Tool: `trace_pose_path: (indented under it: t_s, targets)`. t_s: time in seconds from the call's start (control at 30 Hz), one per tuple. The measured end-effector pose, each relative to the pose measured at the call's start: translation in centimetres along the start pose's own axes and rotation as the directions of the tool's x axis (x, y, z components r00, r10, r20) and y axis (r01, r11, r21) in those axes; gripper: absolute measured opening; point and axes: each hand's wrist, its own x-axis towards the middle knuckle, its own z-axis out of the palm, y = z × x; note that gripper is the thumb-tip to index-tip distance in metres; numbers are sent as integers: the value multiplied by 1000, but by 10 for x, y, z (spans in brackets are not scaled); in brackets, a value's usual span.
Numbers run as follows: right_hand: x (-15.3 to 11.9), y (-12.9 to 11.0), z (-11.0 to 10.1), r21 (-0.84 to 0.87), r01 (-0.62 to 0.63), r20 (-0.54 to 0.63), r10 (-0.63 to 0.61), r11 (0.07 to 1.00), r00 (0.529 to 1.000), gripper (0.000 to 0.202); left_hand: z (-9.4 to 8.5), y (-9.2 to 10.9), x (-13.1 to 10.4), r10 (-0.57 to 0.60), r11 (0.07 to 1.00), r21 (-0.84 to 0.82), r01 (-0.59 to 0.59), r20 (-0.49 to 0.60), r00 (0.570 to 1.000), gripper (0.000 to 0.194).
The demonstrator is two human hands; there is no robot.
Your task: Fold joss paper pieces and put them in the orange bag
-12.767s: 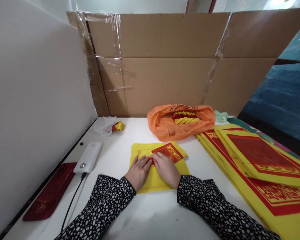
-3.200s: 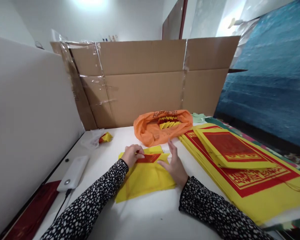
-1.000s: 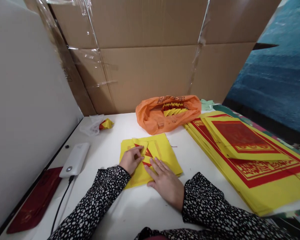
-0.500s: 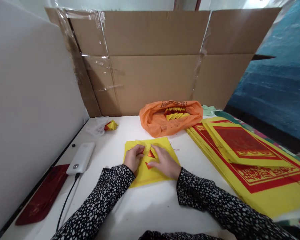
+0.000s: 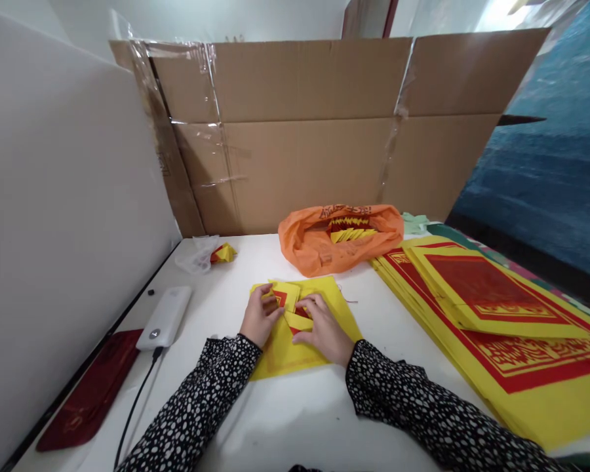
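Observation:
Yellow-and-red folded paper [image 5: 299, 322] lies over a flat yellow paper sheet [image 5: 290, 360] on the white table. My right hand [image 5: 324, 328] grips its right side, thumb below and fingers curled over the upper edge. At the left, my left hand [image 5: 260, 316] has curled fingers and a thumb against a yellow flap [image 5: 289, 293] with a red printed patch. Parts of the folds are hidden beneath my fingers.
An orange plastic bag [image 5: 305, 252] with folded papers [image 5: 354, 234] stands behind. Large red-printed yellow sheets [image 5: 531, 406] are stacked at right. At left are a white power bank [image 5: 166, 318], a dark red case [image 5: 91, 393] and a small folded paper piece [image 5: 225, 253]. Cardboard [image 5: 299, 164] stands behind.
The yellow flap with its red patch shows more fully between my hands. My left hand has shifted slightly down and left of the folds. The whole view has moved a little.

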Motion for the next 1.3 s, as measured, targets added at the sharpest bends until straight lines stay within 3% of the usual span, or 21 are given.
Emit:
trace_pose_path:
  t_s: [0.27, 0.4, 0.5, 0.6, 0.73, 0.83, 0.93, 1.13, 1.2, 1.3]
  targets:
    - [-4, -7, -1, 13, 29, -8, -29, 999, 1000, 29, 2, 7, -6, -218, 947, -247, 206, -22, 976, 75]
    - [-5, -7, -2, 183, -30, -39, 38, 983, 999, 23, 0, 11, -4, -203, 961, -172, 217, 97, 974, 67]
    - [-4, -7, -5, 245, -24, -80, 45, 969, 996, 21, 0, 14, -2, -204, 967, -133, 219, 114, 972, 59]
    - [-2, -9, -10, 155, 101, -91, -88, 983, 992, 8, 3, 17, -4, -201, 966, -159, 205, 39, 979, 51]
    - [0, -15, -15, 156, 316, -119, -300, 936, 947, 20, 10, 28, -9, -334, 910, -278, 308, -49, 941, 54]
    - [0, -19, -18, 149, 438, -86, -430, 886, 899, 27, 12, 39, -12, -470, 777, -447, 443, 56, 881, 54]
    - [0, -22, -20, 123, 518, -30, -519, 846, 854, 31, 12, 43, -13, -499, 685, -533, 497, 153, 853, 45]
    - [1, -29, -28, 59, 614, -22, -614, 787, 789, 35, 12, 32, -14, -413, 751, -504, 427, 148, 899, 56]
    - [1, -33, -31, 33, 632, 1, -633, 774, 775, 37, 12, 31, -14, -414, 741, -496, 453, 194, 890, 57]
    - [1, -38, -33, 29, 672, 56, -672, 740, 738, 37, 10, 31, -14, -424, 655, -525, 544, 341, 839, 49]
